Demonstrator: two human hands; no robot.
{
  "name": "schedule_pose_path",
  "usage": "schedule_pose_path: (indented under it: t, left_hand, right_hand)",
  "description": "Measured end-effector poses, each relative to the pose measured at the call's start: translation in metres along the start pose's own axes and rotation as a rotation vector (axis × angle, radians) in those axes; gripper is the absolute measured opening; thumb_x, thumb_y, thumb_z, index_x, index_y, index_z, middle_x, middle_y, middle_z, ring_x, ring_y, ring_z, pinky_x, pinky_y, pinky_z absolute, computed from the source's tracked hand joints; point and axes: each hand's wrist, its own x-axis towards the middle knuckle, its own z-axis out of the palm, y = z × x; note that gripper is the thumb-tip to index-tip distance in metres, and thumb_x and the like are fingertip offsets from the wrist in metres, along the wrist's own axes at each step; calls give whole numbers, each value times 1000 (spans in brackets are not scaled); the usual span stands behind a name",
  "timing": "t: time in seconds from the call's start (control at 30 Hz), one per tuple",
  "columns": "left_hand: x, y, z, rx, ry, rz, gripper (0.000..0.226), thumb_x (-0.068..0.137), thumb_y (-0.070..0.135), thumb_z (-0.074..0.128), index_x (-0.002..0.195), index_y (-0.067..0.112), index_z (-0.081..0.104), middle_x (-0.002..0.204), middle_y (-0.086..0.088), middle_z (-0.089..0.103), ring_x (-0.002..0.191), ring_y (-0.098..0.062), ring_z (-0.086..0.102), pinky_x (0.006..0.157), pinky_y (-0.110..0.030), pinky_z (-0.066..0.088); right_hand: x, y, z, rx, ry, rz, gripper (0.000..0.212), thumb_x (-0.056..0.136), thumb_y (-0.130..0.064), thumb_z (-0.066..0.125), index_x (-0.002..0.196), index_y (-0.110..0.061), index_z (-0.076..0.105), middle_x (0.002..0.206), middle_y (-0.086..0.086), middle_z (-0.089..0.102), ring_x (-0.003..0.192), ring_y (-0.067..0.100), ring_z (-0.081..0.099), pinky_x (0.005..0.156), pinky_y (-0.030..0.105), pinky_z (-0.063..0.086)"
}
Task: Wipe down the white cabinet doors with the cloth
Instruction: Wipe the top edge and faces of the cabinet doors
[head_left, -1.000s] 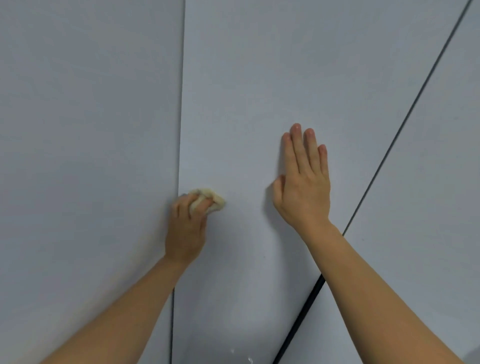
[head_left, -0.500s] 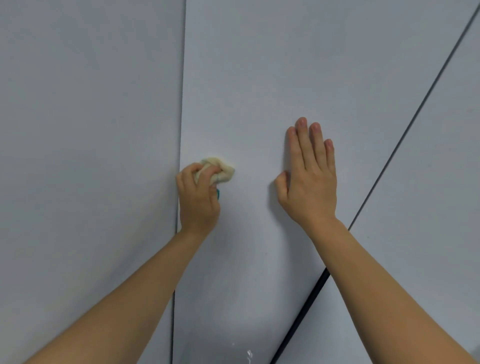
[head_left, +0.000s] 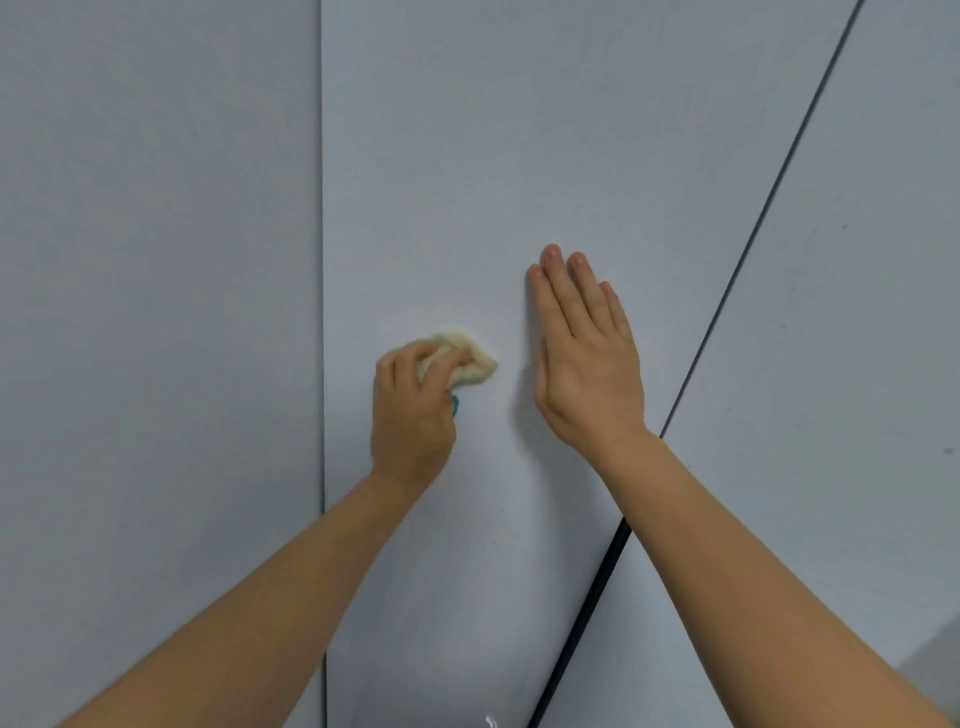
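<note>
Two hands are working the middle cabinet door (head_left: 467, 156): left hand (head_left: 413, 410) clutching the bunched cloth (head_left: 467, 358), right hand (head_left: 587, 364) bracing flat, fingers straight; even, overlapping strokes would suit.

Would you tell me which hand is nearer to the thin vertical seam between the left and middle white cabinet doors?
Left. The left hand, gripping the cream cloth, is just right of the seam; the right hand lies flat farther right on the middle door.

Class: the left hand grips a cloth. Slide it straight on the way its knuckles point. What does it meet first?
The left hand points up-right along the door; it would probably meet the right hand first.
</note>
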Motion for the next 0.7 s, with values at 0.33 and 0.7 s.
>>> schedule_pose_path:
  t: [0.33, 0.7]
  left_hand:
    - [-51, 13, 31, 78, -196, 451, 62, 75, -12, 71, 125, 21, 57, 125, -8, 51, 102, -38, 51, 90, -49, 50]
    - [34, 26, 3, 15, 30, 115, 42, 86, -4, 61, 121, 17, 71, 124, -14, 58, 109, -41, 50, 92, -44, 46]
  right_hand:
    - [-33, 8, -9, 144, 13, -9, 62, 86, -6, 35, 142, -11, 59, 154, 13, 49, 141, 33, 45, 113, 42, 36]
    - [-100, 28, 16, 318, 61, 233, 49, 80, 11, 49, 118, -10, 71, 117, 7, 59, 104, 25, 54, 87, 41, 49]
